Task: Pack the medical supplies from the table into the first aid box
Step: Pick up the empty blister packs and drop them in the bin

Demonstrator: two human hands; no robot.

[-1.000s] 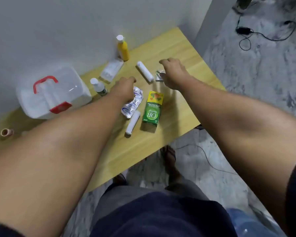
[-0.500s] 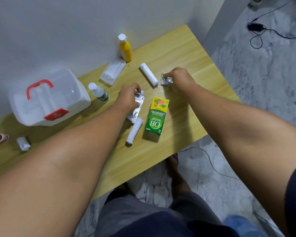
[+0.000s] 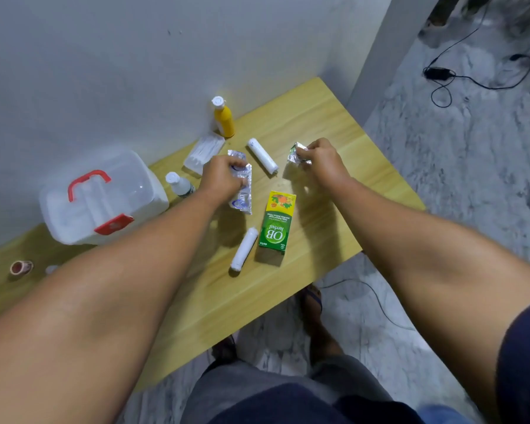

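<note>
Right now both hands are closed on foil packs. The left hand grips a long silver blister strip, fingers curled over its upper half, the strip's long axis running away from the person and its lower end showing below the knuckles. The right hand pinches a small crumpled foil pack between fingertips and thumb, lifted just off the wooden table.

What matters for the coming move, I judge, is the first aid box: it lies to the left of both hands, near the wall, with its red handle up and its red latch apparently fastened. The left hand is the nearer one; the right is well apart from it, across the row of supplies. The lid would need opening before anything goes in.

Counting what lies loose: two white gauze rolls, one between the hands and one beside the single green medicine carton; one yellow bottle; one small clear bottle by the box; one flat clear packet; one tape roll far left. Something pale lies beside the tape, too blurred to name.
</note>
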